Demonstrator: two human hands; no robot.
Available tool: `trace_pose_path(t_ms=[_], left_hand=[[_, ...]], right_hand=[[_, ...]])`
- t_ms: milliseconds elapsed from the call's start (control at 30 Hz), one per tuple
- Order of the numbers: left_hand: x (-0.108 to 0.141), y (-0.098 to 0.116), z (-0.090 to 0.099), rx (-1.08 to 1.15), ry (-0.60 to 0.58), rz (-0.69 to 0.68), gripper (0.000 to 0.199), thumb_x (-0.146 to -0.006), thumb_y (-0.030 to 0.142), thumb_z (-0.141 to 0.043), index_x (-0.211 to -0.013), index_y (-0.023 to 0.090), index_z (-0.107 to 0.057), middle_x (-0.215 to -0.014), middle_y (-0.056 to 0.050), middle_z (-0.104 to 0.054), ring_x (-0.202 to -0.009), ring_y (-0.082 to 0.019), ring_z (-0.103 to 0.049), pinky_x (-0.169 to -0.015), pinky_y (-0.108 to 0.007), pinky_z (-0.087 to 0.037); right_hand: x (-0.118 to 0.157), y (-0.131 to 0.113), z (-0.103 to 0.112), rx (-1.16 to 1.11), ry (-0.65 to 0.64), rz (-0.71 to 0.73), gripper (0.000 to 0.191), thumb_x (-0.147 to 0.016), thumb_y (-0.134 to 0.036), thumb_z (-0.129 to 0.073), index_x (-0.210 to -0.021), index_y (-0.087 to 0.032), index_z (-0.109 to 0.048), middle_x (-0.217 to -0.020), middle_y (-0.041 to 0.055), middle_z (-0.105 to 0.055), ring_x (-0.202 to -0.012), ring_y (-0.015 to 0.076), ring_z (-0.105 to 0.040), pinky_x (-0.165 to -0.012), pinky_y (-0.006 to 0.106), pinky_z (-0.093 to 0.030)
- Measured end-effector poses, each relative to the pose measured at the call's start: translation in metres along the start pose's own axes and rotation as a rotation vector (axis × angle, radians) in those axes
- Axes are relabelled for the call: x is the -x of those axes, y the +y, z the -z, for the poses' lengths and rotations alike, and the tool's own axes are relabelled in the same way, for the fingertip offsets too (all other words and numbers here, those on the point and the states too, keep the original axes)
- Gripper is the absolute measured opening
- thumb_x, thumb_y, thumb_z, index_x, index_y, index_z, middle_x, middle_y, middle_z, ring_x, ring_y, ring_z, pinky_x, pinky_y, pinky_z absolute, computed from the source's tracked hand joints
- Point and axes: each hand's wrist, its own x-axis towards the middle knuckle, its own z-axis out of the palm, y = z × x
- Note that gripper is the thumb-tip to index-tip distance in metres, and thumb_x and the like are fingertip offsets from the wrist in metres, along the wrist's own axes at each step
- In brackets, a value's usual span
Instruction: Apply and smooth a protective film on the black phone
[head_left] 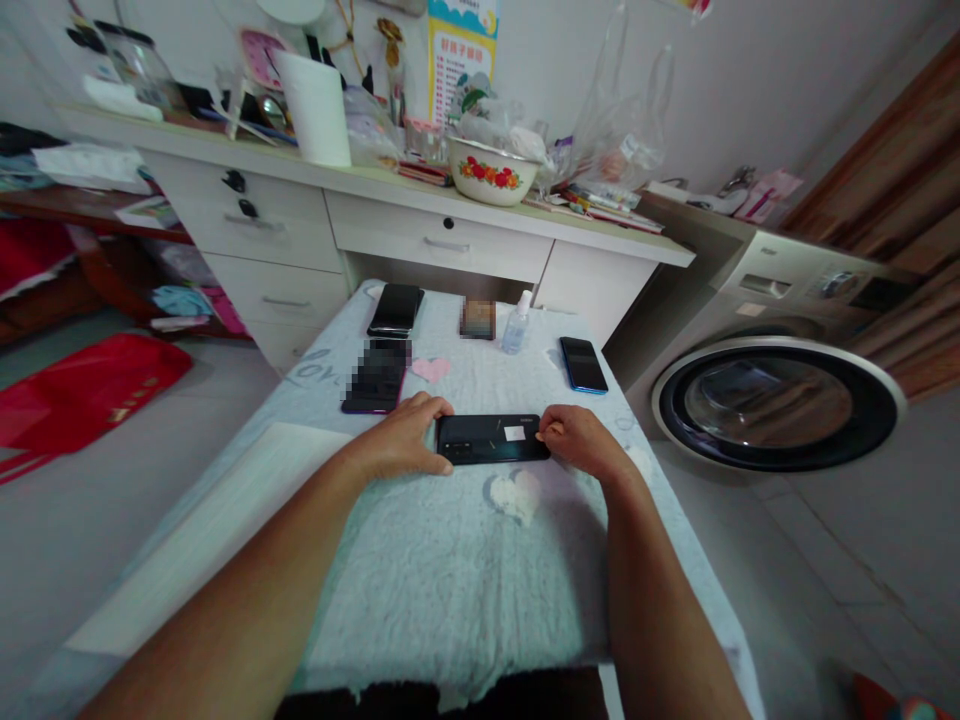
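a person has both hands on a dark phone (pixel 489 452) that lies in the middle of the surface (pixel 450 560), its back facing up and a small white sticker (pixel 515 433) on it. the left hand (pixel 409 438) is at the phone's left end, with its fingers on the far edge and its thumb on the near edge, open just as wide as the phone, so it has hold of it. the right hand (pixel 581 438) is at the other end, with its fingers curled in tight and touching the phone close to the sticker; the tips are small and partly hidden, so one cannot tell if they pinch anything. a soft pale cloth (pixel 465 610) with hearts covers the surface. past the left hand lies a phone with a pink edge (pixel 377 380), partly blurred, and just behind that is a black phone (pixel 395 311). a clear spray bottle (pixel 516 332) stands up near the far end, beside a small brown thing (pixel 478 318) that is blurred. a phone with a blue edge (pixel 583 365) lies near the right side. a washing machine (pixel 720 290) stands to the right of it all.
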Motion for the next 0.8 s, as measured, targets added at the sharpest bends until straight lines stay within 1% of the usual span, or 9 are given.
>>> trace_pose_path(t_ms=[100,200,367,433,533,667,800], left_hand=[[-0.001,-0.002,-0.001,-0.001,0.004,-0.006,0.062,-0.055,0.04,-0.073,-0.11,0.023,-0.051,-0.111,-0.005,-0.049,-0.106,-0.025,-0.05,-0.089,-0.035,-0.042],[-0.001,-0.001,-0.001,-0.009,0.006,-0.01,0.061,-0.055,0.04,-0.073,-0.109,0.023,-0.051,-0.11,-0.005,-0.05,-0.105,-0.025,-0.051,-0.089,-0.035,-0.042],[0.0,0.002,0.0,-0.01,0.01,-0.001,0.061,-0.055,0.04,-0.072,-0.109,0.023,-0.052,-0.11,-0.005,-0.05,-0.105,-0.026,-0.051,-0.089,-0.035,-0.042],[0.0,0.001,0.0,-0.007,0.012,-0.003,0.06,-0.055,0.04,-0.072,-0.109,0.023,-0.052,-0.11,-0.005,-0.05,-0.105,-0.026,-0.051,-0.089,-0.035,-0.042],[0.0,0.0,0.0,-0.006,0.009,-0.011,0.06,-0.055,0.04,-0.072,-0.109,0.023,-0.052,-0.109,-0.004,-0.05,-0.105,-0.025,-0.05,-0.089,-0.034,-0.042],[0.0,0.0,0.0,-0.004,0.006,-0.003,0.061,-0.055,0.04,-0.072,-0.11,0.024,-0.051,-0.11,-0.005,-0.05,-0.105,-0.025,-0.05,-0.089,-0.035,-0.042],[0.0,0.001,0.0,-0.007,0.011,-0.01,0.061,-0.054,0.041,-0.072,-0.109,0.024,-0.051,-0.11,-0.004,-0.05,-0.106,-0.026,-0.05,-0.089,-0.035,-0.042]], right_hand=[[-0.005,0.0,-0.007,0.058,0.092,0.004,0.007,-0.077,-0.017,-0.061,-0.077,-0.018,-0.068,-0.076,0.0025,-0.066,-0.071,0.0143,-0.056,-0.064,0.024,-0.035],[-0.012,0.001,-0.017,0.122,0.188,0.008,0.01,-0.08,-0.016,-0.058,-0.081,-0.017,-0.068,-0.085,0.0052,-0.065,-0.079,0.0157,-0.056,-0.07,0.024,-0.036],[-0.018,-0.001,-0.027,0.157,0.265,-0.031,0.015,-0.083,-0.017,-0.054,-0.084,-0.018,-0.068,-0.088,0.0061,-0.062,-0.084,0.0167,-0.055,-0.075,0.025,-0.036],[-0.018,-0.003,-0.028,0.152,0.264,-0.027,0.016,-0.084,-0.016,-0.053,-0.085,-0.018,-0.068,-0.089,0.0063,-0.062,-0.085,0.0169,-0.055,-0.076,0.025,-0.036],[-0.016,-0.006,-0.027,0.149,0.222,-0.005,0.015,-0.083,-0.016,-0.054,-0.084,-0.018,-0.068,-0.088,0.0061,-0.062,-0.084,0.0163,-0.054,-0.077,0.025,-0.036],[-0.012,-0.012,-0.026,0.143,0.161,0.062,0.013,-0.081,-0.015,-0.055,-0.083,-0.017,-0.068,-0.086,0.0045,-0.061,-0.08,0.0149,-0.053,-0.074,0.025,-0.035],[-0.009,-0.019,-0.028,0.129,0.135,0.142,0.012,-0.079,-0.013,-0.055,-0.081,-0.017,-0.066,-0.083,0.0037,-0.06,-0.078,0.0148,-0.052,-0.072,0.025,-0.035]])
